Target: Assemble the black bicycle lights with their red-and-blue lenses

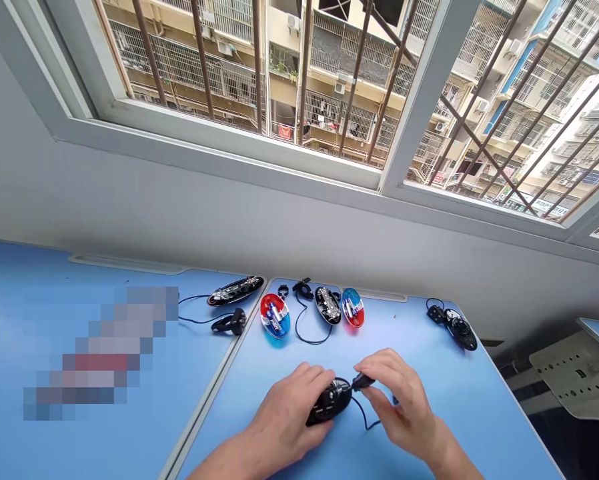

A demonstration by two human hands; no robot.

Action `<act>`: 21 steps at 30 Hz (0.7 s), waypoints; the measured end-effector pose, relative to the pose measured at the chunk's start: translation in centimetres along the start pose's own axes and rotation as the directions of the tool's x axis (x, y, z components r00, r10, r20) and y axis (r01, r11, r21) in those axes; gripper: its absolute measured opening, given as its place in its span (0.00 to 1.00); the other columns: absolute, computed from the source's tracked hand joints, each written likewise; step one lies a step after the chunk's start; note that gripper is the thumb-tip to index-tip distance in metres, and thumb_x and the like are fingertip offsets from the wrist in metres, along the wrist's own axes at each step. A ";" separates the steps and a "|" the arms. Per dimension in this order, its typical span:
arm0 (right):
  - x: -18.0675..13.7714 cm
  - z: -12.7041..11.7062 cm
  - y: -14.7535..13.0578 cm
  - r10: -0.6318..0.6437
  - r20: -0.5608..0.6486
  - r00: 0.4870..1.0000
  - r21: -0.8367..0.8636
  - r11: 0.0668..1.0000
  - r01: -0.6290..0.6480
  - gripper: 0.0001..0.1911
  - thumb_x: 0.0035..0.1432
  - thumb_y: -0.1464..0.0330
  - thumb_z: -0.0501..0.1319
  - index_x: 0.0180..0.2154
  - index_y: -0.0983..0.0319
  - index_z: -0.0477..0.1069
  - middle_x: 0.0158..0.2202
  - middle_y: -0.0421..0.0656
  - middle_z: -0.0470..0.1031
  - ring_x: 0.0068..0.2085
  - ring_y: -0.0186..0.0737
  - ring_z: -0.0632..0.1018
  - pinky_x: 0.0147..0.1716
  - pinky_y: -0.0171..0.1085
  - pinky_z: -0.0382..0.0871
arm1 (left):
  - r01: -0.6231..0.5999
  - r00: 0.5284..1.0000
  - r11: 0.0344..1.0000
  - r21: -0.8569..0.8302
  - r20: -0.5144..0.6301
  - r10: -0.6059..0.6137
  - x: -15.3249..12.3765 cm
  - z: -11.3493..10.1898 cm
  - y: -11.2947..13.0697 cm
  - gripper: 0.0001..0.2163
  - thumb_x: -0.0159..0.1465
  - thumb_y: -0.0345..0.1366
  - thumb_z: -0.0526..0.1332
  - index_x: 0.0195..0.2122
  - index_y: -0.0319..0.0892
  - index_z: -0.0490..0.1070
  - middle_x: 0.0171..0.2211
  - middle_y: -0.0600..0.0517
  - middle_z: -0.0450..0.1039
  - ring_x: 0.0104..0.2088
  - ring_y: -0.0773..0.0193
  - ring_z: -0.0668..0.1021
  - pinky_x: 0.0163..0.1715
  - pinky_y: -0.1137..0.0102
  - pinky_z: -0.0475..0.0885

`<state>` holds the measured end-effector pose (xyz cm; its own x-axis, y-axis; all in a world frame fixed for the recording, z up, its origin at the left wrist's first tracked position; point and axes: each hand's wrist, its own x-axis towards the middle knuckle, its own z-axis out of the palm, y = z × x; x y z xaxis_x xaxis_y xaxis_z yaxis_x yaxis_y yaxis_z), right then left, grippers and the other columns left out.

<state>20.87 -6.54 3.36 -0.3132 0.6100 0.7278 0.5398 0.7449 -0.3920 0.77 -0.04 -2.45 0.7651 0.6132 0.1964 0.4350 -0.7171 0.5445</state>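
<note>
A blue tabletop (54, 293) sits against a gray wall (179, 213). Above it is a big window (259, 153) with brown bars (304, 60). Daylight comes in. Tall buildings (529, 87) stand outside.

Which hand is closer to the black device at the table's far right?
Right. The right hand sits nearer, left of the black device; the left hand is farther left.
</note>
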 end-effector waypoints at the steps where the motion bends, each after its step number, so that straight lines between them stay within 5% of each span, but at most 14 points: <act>1: 0.0 -0.1 -0.1 0.007 0.013 1.000 0.016 1.000 -0.008 0.27 0.61 0.81 0.53 0.59 0.58 0.60 0.41 0.48 0.76 0.40 0.43 0.76 0.36 0.44 0.74 | 0.005 1.000 1.000 -0.001 0.007 -0.005 0.0 -0.1 0.1 0.18 0.51 0.27 0.58 0.44 0.47 0.65 0.38 0.52 0.73 0.38 0.54 0.72 0.34 0.65 0.67; 10: -0.5 1.1 0.0 0.017 -0.124 0.992 -0.087 0.996 -0.028 0.17 0.63 0.73 0.58 0.53 0.57 0.64 0.36 0.45 0.71 0.34 0.41 0.72 0.29 0.40 0.73 | 0.010 0.999 1.000 0.012 0.040 -0.011 0.2 -0.6 0.6 0.16 0.53 0.27 0.58 0.42 0.47 0.66 0.38 0.52 0.73 0.37 0.54 0.72 0.33 0.65 0.67; 17: -0.4 0.8 -0.1 0.006 -0.061 0.998 -0.007 1.000 -0.007 0.25 0.62 0.80 0.53 0.59 0.58 0.59 0.43 0.49 0.76 0.40 0.43 0.77 0.36 0.44 0.76 | 0.035 0.998 0.999 0.013 0.053 -0.036 0.0 -0.6 0.5 0.18 0.51 0.27 0.58 0.44 0.46 0.66 0.39 0.51 0.73 0.39 0.53 0.72 0.36 0.64 0.68; 21: -0.3 1.2 -0.4 0.015 -0.070 0.997 0.014 1.000 -0.014 0.21 0.64 0.76 0.52 0.57 0.59 0.59 0.43 0.50 0.75 0.41 0.44 0.76 0.36 0.45 0.76 | 0.038 0.997 0.999 0.005 0.060 -0.038 0.1 -0.9 0.7 0.17 0.51 0.27 0.59 0.43 0.46 0.66 0.39 0.51 0.73 0.38 0.54 0.71 0.35 0.64 0.68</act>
<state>19.80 -6.68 2.63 -0.2497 0.6008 0.7594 0.5330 0.7400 -0.4102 0.75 -0.17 -1.29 0.7752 0.6191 0.1259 0.4661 -0.6949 0.5476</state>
